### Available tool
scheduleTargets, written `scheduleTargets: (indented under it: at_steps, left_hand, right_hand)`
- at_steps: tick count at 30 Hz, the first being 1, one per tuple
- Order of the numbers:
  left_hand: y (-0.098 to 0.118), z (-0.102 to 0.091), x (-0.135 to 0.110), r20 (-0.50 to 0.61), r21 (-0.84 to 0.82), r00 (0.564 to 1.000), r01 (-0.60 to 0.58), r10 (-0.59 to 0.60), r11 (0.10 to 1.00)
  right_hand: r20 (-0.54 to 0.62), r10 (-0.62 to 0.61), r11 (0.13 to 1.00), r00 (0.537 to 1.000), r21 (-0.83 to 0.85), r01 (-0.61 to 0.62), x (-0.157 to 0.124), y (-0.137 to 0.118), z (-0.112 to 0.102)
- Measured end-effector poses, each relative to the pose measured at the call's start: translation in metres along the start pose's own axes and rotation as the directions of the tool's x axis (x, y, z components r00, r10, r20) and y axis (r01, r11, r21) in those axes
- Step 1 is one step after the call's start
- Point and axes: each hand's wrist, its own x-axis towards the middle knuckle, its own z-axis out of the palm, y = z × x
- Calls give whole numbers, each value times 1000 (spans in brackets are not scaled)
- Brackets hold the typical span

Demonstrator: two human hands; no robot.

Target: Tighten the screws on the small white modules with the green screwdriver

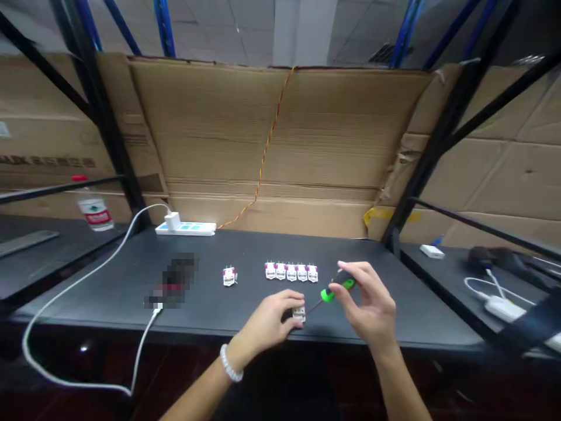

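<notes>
My left hand (275, 318) pinches a small white block-like part (299, 314) near the front of the dark table. In my right hand (370, 301) is a screwdriver (336, 287) with a black and green handle, held by thumb and fingertips. Its thin shaft points left and down, with the tip at the right side of the white part; whether it touches cannot be made out. Beyond my hands, several similar white and purple parts (291, 272) stand in a close row. One more such part (229, 276) sits apart, farther left.
A white power strip (186, 228) with a charger (172, 220) lies at the back left. Its white cable (74, 286) loops over the front edge to a blurred dark object (173, 280). Black rack posts (432, 146) flank the table (350, 251); cardboard (342, 146) closes the back.
</notes>
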Motion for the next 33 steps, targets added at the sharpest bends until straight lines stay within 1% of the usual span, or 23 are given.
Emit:
scheduleTargets:
  at_steps: [1, 2, 5, 7, 9, 12, 13, 14, 15, 18, 19, 20, 23, 24, 25, 26, 27, 29, 30, 31, 33]
  left_hand:
    - [0, 0, 1, -2, 1, 1000, 1, -1, 1000]
    - [0, 0, 1, -1, 2, 1000, -1, 1, 1000]
    - [1, -1, 3, -3, 10, 1000, -8, 8, 1000]
    - [1, -1, 3, -5, 18, 1000, -9, 9, 1000]
    - [1, -2, 4, -4, 23, 1000, -2, 2, 1000]
    - [1, -3, 4, -3, 24, 1000, -10, 11, 1000]
    - [1, -3, 4, -6, 26, 1000, -15, 15, 1000]
    - [1, -3, 4, -6, 30, 1000, -20, 20, 999]
    - [1, -3, 4, -7, 34, 1000, -24, 25, 999]
    - [0, -3, 5, -9, 36, 1000, -25, 25, 999]
    - [0, -3, 6, -11, 35, 1000, -28, 28, 999]
    - [0, -3, 6, -11, 32, 999, -34, 34, 999]
    - [-1, -4, 8, -6, 21, 999, -52, 52, 998]
    - [-2, -4, 8, -7, 18, 999, -52, 52, 998]
    - [-2, -4, 8, -8, 16, 999, -50, 50, 999]
    - [-2, -4, 8, -11, 15, 999, -48, 48, 999]
    - [-2, -4, 8, -15, 17, 999, -47, 47, 999]
    - [-2, -3, 8, -15, 20, 999, -51, 52, 998]
    - [-1, -3, 8, -12, 20, 998, -53, 54, 998]
    - [-1, -3, 8, -10, 21, 998, -54, 55, 998]
    - [-1, -3, 8, -9, 27, 998, -60, 60, 998]
  right_hand:
    - [0, 3, 1000, 1000, -22, -3, 1, 1, 1]
    - [23, 21, 1000, 999, -6, -21, 1, 3, 1]
    - [139, 97, 972, 986, 199, -124, 2, 5, 0]
    - [180, 107, 955, 978, 257, -151, 3, 5, -3]
    - [149, 83, 970, 985, 213, -114, 4, 6, -6]
    - [20, -4, 999, 1000, 52, 3, 5, 6, -8]
    - [-1, -27, 999, 1000, 17, 27, 5, 6, -7]
    - [8, -30, 999, 1000, 19, 30, 6, 5, -6]
    - [44, -17, 998, 999, 62, 15, 5, 4, -4]
    - [201, 53, 960, 978, 258, -105, 4, 2, 2]
    - [214, 66, 949, 974, 287, -128, 4, 1, 4]
    - [192, 71, 951, 979, 283, -124, 3, 1, 7]
    - [19, 26, 991, 1000, 134, -28, 3, -1, 14]
    - [-17, 7, 996, 1000, 84, -6, 3, -1, 17]
    - [-23, -2, 998, 1000, 60, 3, 3, -2, 19]
    - [0, 1, 997, 1000, 73, -2, 3, -3, 20]
    - [46, 14, 992, 999, 121, -19, 3, -4, 22]
    - [159, 38, 964, 986, 254, -78, 2, -6, 22]
    - [197, 43, 948, 980, 301, -102, 1, -8, 22]
    - [212, 44, 943, 976, 313, -110, 1, -9, 21]
    - [166, 33, 970, 985, 234, -72, 1, -11, 20]
